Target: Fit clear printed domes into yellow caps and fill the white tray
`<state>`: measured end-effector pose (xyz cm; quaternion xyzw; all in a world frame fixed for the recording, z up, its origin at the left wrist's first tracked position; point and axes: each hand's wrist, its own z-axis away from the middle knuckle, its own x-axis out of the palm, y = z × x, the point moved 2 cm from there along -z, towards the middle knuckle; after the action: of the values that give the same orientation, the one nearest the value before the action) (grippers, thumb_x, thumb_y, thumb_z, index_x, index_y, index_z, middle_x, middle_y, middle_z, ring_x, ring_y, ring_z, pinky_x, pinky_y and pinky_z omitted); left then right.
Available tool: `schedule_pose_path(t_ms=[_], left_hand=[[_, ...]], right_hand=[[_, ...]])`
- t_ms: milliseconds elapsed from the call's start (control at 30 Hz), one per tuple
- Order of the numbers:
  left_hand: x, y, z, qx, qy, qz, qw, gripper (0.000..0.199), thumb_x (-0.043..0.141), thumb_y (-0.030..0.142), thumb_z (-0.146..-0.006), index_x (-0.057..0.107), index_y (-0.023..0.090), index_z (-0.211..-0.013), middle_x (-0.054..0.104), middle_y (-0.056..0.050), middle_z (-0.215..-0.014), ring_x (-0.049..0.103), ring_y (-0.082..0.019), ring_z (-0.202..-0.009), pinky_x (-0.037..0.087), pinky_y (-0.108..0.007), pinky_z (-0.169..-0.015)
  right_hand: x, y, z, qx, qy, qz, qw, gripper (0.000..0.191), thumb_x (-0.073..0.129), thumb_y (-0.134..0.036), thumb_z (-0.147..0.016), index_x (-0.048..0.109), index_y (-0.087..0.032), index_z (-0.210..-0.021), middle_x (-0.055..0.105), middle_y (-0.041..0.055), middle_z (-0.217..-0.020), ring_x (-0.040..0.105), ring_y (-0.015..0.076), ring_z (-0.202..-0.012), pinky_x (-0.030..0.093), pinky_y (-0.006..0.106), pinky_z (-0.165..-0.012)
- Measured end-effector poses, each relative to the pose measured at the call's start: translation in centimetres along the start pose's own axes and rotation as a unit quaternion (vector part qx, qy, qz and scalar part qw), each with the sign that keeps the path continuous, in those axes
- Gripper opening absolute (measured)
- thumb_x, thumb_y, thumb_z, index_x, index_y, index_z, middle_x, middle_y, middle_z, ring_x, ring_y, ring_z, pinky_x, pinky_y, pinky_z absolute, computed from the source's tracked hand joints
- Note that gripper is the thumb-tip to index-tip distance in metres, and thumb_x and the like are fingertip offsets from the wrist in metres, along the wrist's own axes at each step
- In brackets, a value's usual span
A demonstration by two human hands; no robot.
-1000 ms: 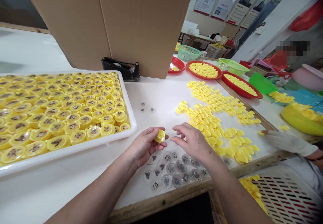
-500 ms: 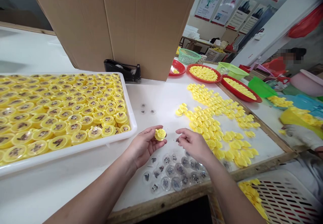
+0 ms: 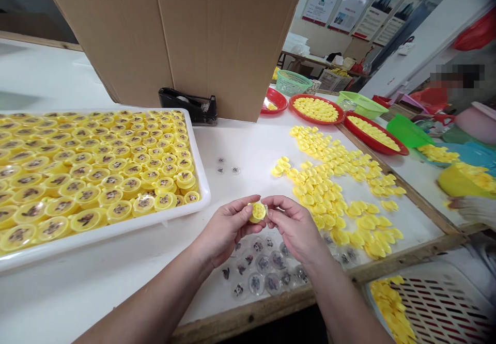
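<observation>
My left hand (image 3: 228,228) pinches a small yellow cup-shaped piece (image 3: 257,212) with its round face turned up. Right against it, my right hand (image 3: 292,225) has thumb and fingers closed on a clear printed disc (image 3: 266,209), mostly hidden by the fingertips. Below both hands lie several clear discs (image 3: 256,283) with dark pictures, partly covered by my right wrist. To the right, many loose yellow pieces (image 3: 321,194) spread over the white table. On the left, a white tray (image 3: 205,194) holds rows of yellow pieces topped with pictures.
Behind the tray stand a black tape dispenser (image 3: 188,107) and a tall cardboard box (image 3: 217,39). Red plates (image 3: 341,114) of yellow pieces and a green basket (image 3: 290,83) sit farther back. A co-worker's hand (image 3: 470,207) is at far right, above a white crate (image 3: 445,302).
My right hand has moved left with the clear disc and now meets the yellow piece in my left hand. The left hand has turned slightly and closed more around its piece.
</observation>
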<state>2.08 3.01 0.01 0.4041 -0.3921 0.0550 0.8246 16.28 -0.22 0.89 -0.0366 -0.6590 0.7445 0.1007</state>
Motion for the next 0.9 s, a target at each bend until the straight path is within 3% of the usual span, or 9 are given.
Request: schedule_pose_path(t_ms=[133, 233, 467, 533, 767, 900], left_hand=[[0.0, -0.2, -0.1, 0.007, 0.023, -0.013, 1.0, 0.029, 0.059, 0.018, -0.084, 0.061, 0.011, -0.111, 0.069, -0.01, -0.094, 0.067, -0.014, -0.076, 0.053, -0.02, -0.07], [-0.1, -0.3, -0.2, 0.02, 0.031, -0.02, 0.999, 0.029, 0.063, 0.021, -0.081, 0.063, 0.012, -0.108, 0.069, -0.008, -0.093, 0.065, -0.013, -0.078, 0.052, -0.022, -0.071], [0.2, -0.7, 0.0, 0.026, 0.021, 0.006, 0.999, 0.035, 0.073, 0.025, -0.072, 0.065, 0.012, -0.103, 0.069, -0.006, -0.088, 0.063, -0.012, -0.075, 0.051, -0.025, -0.075], [0.2, -0.5, 0.0, 0.028, 0.017, 0.011, 0.999, 0.037, 0.073, 0.026, -0.072, 0.065, 0.013, -0.105, 0.07, -0.006, -0.088, 0.063, -0.011, -0.074, 0.051, -0.024, -0.074], [0.5, -0.3, 0.2, 0.02, -0.017, 0.026, 0.999, 0.043, 0.074, 0.029, -0.07, 0.065, 0.016, -0.11, 0.07, -0.007, -0.093, 0.064, -0.015, -0.083, 0.05, -0.029, -0.081], [0.5, -0.3, 0.3, 0.021, -0.018, -0.009, 1.0, 0.046, 0.074, 0.031, -0.07, 0.064, 0.017, -0.112, 0.07, -0.007, -0.095, 0.064, -0.015, -0.084, 0.049, -0.027, -0.078]], right_hand=[[0.3, -0.8, 0.8, -0.044, -0.009, 0.138, 0.989, 0.019, 0.059, -0.02, -0.078, 0.066, -0.022, -0.096, 0.065, 0.001, -0.086, 0.062, 0.0128, -0.069, 0.05, 0.027, -0.065], [0.6, -1.7, 1.4, -0.098, -0.03, 0.248, 0.963, 0.027, 0.057, -0.016, -0.079, 0.063, -0.021, -0.104, 0.063, 0.0041, -0.095, 0.063, 0.015, -0.076, 0.052, 0.028, -0.067], [1.3, -2.6, 2.5, -0.282, -0.015, 0.489, 0.826, 0.026, 0.052, -0.016, -0.086, 0.06, -0.013, -0.111, 0.058, 0.01, -0.095, 0.059, 0.0179, -0.081, 0.05, 0.033, -0.074], [1.3, -2.7, 2.7, -0.295, -0.011, 0.509, 0.809, 0.027, 0.051, -0.017, -0.087, 0.058, -0.013, -0.112, 0.057, 0.0096, -0.092, 0.058, 0.018, -0.079, 0.05, 0.033, -0.072], [0.5, -3.5, 2.5, -0.236, 0.007, 0.418, 0.877, 0.021, 0.056, -0.019, -0.083, 0.059, -0.022, -0.104, 0.06, 0.0022, -0.085, 0.058, 0.0127, -0.068, 0.049, 0.024, -0.058], [0.4, -3.5, 2.4, -0.221, -0.014, 0.425, 0.878, 0.017, 0.057, -0.024, -0.085, 0.061, -0.022, -0.101, 0.061, 0.0028, -0.082, 0.059, 0.0146, -0.071, 0.049, 0.026, -0.062]])
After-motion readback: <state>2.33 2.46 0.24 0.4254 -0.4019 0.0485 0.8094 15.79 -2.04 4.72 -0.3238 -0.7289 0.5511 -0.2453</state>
